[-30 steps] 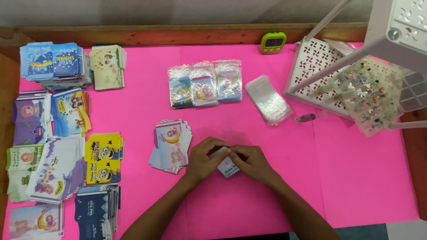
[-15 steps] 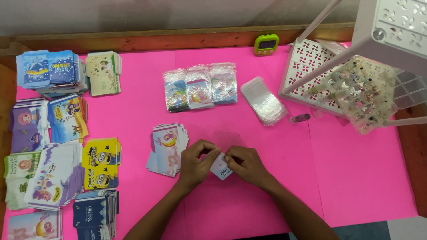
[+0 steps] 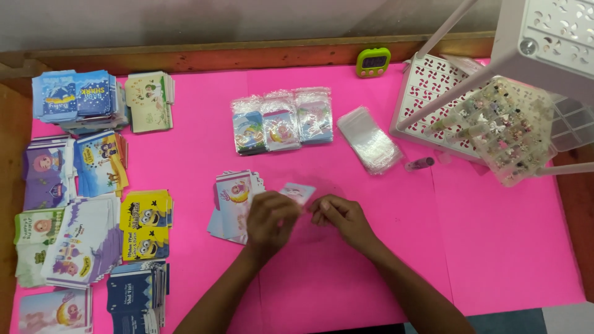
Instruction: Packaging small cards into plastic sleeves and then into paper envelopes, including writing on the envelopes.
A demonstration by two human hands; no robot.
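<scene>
Counts: 2 hands, left hand [image 3: 269, 219], right hand [image 3: 340, 216]. 3 bagged card packs [image 3: 281, 120]. 1 stack of clear sleeves [image 3: 371, 139]. 1 green timer [image 3: 373, 62]. 1 white rack [image 3: 433, 99].

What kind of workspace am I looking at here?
Probably a small craft or packing table for cards or stickers. The pink table cover holds sorted stacks of printed cards, bagged card packs and empty clear sleeves. Both hands, left and right, handle one card.
</scene>
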